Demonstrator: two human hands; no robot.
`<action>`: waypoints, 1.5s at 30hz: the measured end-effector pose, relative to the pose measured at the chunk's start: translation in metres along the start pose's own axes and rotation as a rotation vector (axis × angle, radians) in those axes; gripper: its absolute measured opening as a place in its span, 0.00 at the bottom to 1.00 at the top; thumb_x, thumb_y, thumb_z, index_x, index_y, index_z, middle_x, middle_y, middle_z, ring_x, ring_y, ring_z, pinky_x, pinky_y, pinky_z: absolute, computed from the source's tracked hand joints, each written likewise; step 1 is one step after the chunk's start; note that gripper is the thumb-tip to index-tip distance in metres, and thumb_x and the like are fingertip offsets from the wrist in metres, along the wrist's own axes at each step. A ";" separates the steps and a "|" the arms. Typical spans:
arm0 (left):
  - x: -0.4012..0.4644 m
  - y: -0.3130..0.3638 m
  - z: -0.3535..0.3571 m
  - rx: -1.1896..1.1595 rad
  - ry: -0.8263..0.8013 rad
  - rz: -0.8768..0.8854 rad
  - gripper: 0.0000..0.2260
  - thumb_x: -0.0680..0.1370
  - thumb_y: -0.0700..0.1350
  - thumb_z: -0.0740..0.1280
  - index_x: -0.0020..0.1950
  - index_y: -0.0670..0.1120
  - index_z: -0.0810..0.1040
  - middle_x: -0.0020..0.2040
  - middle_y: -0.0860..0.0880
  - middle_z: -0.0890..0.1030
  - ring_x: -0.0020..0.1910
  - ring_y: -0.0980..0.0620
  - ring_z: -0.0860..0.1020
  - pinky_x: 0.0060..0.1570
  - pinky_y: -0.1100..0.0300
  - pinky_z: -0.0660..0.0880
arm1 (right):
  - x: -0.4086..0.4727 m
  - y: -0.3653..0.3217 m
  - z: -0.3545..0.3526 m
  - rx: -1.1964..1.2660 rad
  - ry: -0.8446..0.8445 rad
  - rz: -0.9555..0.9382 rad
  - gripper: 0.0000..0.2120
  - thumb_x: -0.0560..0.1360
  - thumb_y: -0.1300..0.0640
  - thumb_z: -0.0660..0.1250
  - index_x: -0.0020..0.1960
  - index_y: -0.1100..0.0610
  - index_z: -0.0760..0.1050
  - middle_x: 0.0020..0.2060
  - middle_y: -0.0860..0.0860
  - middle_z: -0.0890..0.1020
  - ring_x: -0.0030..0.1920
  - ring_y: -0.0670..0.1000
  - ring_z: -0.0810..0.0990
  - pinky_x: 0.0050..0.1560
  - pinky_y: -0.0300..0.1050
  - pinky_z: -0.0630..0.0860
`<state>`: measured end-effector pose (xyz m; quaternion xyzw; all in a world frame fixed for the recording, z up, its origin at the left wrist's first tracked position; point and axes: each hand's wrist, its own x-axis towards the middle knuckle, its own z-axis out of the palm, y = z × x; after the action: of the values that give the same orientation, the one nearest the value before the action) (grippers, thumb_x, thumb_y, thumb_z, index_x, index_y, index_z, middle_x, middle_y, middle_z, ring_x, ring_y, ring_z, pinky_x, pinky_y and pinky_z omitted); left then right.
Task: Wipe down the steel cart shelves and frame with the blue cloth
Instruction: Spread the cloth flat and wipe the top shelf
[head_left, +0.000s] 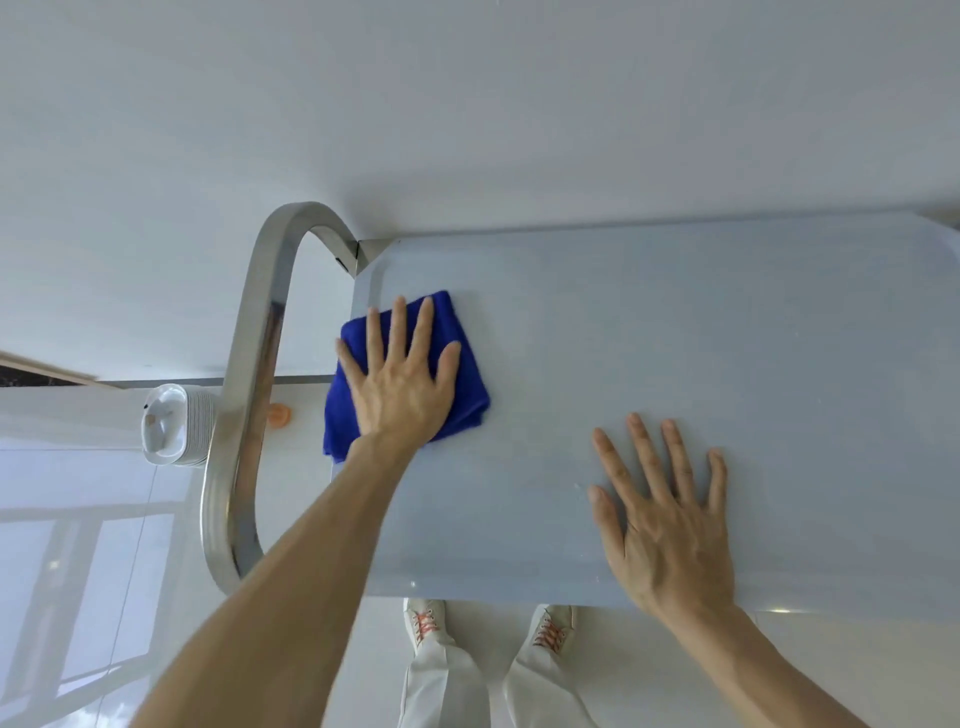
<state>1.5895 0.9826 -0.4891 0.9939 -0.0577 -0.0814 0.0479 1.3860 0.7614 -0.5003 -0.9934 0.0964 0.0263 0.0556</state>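
Plates (166, 423): a white stack beyond the handle at 9 o'clock of the cloth, likely on a lower surface; the wide lens makes its level hard to judge.
Handle (244, 400): a bent steel loop at the cart's left end, polished and mirror-bright. Judged stiff and slick; the cloth would have to wrap round it to clean it.
Cloth (467, 384): deep blue, folded into a thick pad, lying at the shelf's left edge and hanging a little over it. Judged soft, light and limp, so it bunches unless held flat; best handled by a palm on the middle, or by pinching a folded edge to lift it.
Left hand (402, 387): flat on the cloth, fingers straight and spread toward 12 o'clock, pressing and not gripping.
Shelf (727, 322): the top tray, pale matte grey with rounded corners. Judged rigid and smooth, so the cloth slides easily.
Right hand (670, 525): at 4 o'clock of the cloth, well apart from it, flat on bare shelf with spread fingers, holding nothing, probably steadying the cart.
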 end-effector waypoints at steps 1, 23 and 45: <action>0.010 0.016 0.000 -0.007 0.000 0.003 0.29 0.81 0.64 0.43 0.80 0.57 0.47 0.82 0.52 0.51 0.80 0.45 0.47 0.74 0.32 0.44 | 0.001 0.001 0.001 -0.003 0.003 -0.003 0.27 0.82 0.39 0.46 0.79 0.44 0.58 0.80 0.51 0.59 0.80 0.58 0.54 0.75 0.70 0.51; 0.093 0.050 -0.004 -0.054 0.098 0.005 0.29 0.81 0.63 0.45 0.80 0.53 0.53 0.81 0.50 0.55 0.79 0.44 0.51 0.74 0.33 0.46 | 0.005 0.005 0.007 0.026 0.078 -0.009 0.28 0.81 0.39 0.51 0.79 0.44 0.58 0.79 0.50 0.59 0.79 0.58 0.57 0.74 0.71 0.53; -0.039 0.003 -0.016 -0.419 0.021 0.188 0.20 0.84 0.46 0.58 0.76 0.46 0.66 0.78 0.48 0.62 0.77 0.48 0.60 0.76 0.44 0.56 | 0.033 -0.006 -0.033 0.510 0.344 0.105 0.15 0.78 0.57 0.61 0.62 0.61 0.77 0.61 0.55 0.80 0.62 0.60 0.78 0.65 0.59 0.72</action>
<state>1.5536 0.9854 -0.4671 0.9533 -0.1313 -0.0764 0.2612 1.4213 0.7574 -0.4694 -0.9310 0.1589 -0.1644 0.2846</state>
